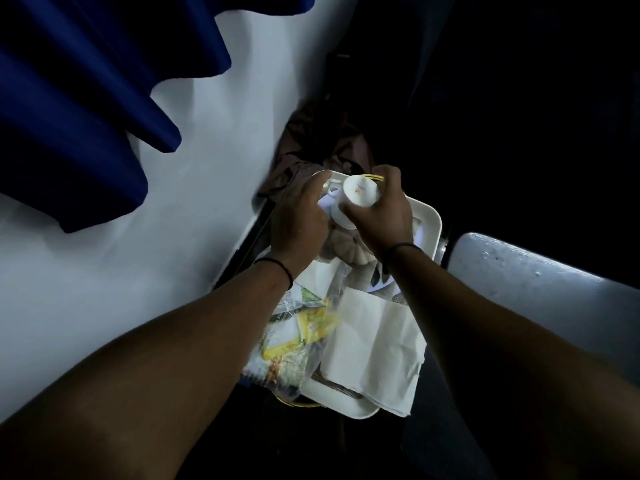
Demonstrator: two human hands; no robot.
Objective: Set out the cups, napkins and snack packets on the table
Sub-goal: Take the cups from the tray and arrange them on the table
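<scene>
from the head camera, the right hand [377, 211] wraps around a white cup [358, 195] above the far end of a cream tray [431, 216]. the left hand [299, 220] pinches something white beside it. napkins [374, 348] and snack packets [298, 337] lie on the tray's near half.

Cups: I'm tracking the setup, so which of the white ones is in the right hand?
The upper cup bearing a small red mark, gripped by the right hand; the other sits below it.
</scene>
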